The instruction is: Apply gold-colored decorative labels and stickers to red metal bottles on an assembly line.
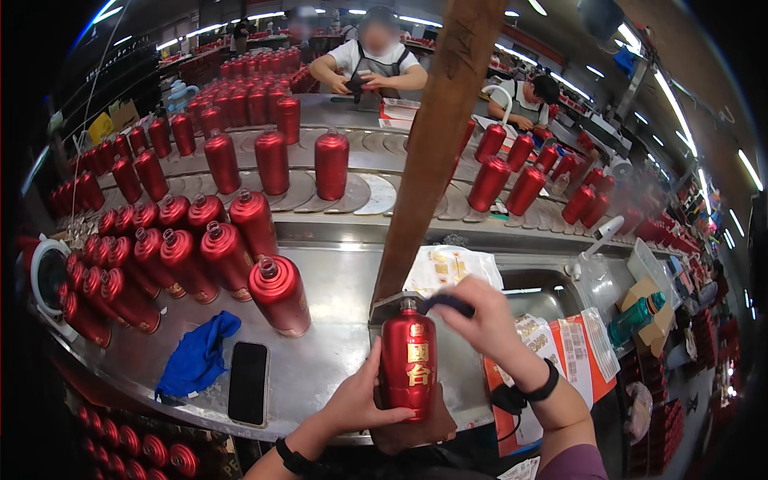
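A glossy red bottle (408, 352) with gold characters and a clear glass neck stands upright in front of me. My left hand (358, 398) is closed around its lower left side, thumb across the front near the base. Beside the neck, my right hand (486, 318) pinches a dark, strip-like piece (450, 304), perhaps folded cloth; its far end reaches the bottle's shoulder. Whether it touches the glass I cannot tell. Under the bottle lies something brown (428, 436). Just left of it stands another red bottle (279, 296).
A wooden post (432, 136) rises behind the bottle. Left are a blue cloth (198, 352), a phone (249, 383) and clustered red bottles (188, 260). To the right are a sink (528, 292) and printed sheets (572, 348). Beyond, a conveyor (308, 192) carries bottles; a co-worker (376, 60) sits behind.
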